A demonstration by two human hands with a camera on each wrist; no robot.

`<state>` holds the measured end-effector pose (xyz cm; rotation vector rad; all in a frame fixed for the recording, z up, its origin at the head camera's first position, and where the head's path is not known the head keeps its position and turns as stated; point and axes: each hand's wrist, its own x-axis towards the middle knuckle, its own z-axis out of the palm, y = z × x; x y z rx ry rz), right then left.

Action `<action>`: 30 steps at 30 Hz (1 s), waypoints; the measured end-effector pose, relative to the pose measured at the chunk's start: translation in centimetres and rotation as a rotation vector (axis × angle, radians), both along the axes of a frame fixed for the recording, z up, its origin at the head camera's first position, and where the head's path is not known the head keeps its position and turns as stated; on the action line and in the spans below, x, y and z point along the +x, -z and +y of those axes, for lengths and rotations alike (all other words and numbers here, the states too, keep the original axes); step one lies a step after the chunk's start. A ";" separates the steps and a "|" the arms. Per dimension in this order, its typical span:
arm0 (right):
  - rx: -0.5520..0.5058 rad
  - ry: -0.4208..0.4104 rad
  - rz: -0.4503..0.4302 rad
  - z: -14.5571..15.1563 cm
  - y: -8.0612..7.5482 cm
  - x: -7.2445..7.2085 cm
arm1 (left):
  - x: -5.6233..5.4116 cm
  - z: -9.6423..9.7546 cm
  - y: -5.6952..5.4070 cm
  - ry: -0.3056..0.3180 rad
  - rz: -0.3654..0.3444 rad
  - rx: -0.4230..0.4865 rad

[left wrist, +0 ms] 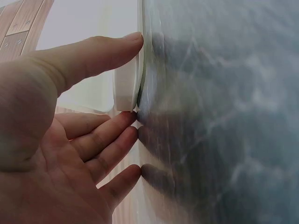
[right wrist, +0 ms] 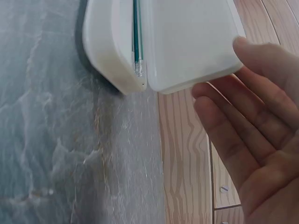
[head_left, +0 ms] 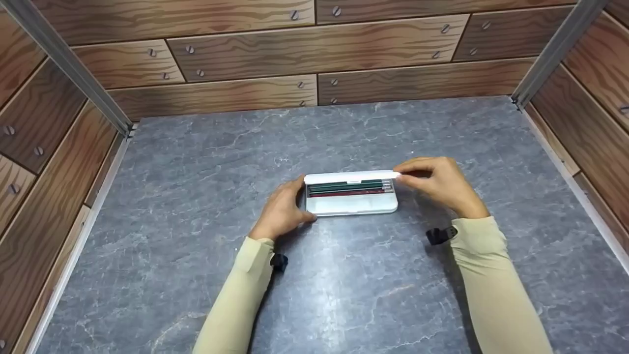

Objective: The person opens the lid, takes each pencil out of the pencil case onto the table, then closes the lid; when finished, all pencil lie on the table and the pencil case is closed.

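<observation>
A white pencil case (head_left: 354, 205) lies on the table with its hinged lid (head_left: 351, 176) raised part way. Several green pencils (head_left: 344, 187) and a dark red one (head_left: 344, 193) lie in its back half, silvery ends to the right. My left hand (head_left: 282, 209) holds the case's left end, thumb at the front corner and fingers round the back. In the left wrist view the thumb (left wrist: 103, 56) lies along the case's edge. My right hand (head_left: 437, 182) pinches the lid's right corner between thumb and fingers, as the right wrist view also shows.
The case stands mid-way on a grey marbled tabletop (head_left: 206, 177). Wood-patterned walls (head_left: 314, 54) enclose the back and both sides, with metal posts (head_left: 73, 69) at the corners. A small black device (head_left: 441, 235) sits at each wrist.
</observation>
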<state>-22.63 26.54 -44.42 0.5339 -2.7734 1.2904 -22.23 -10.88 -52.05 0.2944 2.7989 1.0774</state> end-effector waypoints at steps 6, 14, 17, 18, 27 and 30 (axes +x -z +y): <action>-0.064 0.010 -0.017 -0.1 -0.5 -1.3 | -0.4 -0.1 0.5 -0.001 0.037 -0.014; -0.190 0.041 -0.126 -0.2 -0.7 -4.0 | -1.0 -0.2 1.1 0.011 0.021 -0.028; -0.295 0.056 -0.199 -0.1 -0.3 -5.1 | -1.1 -0.2 1.1 0.013 0.014 -0.029; -0.333 0.060 -0.223 -0.1 -0.1 -5.4 | -1.1 -0.2 1.2 0.014 0.013 -0.031; -0.583 0.079 -0.385 -0.1 1.4 -7.9 | -0.8 -0.2 0.8 0.007 -0.017 -0.020; -0.611 0.086 -0.409 -0.2 1.5 -8.2 | -0.7 -0.3 0.7 0.008 -0.008 -0.013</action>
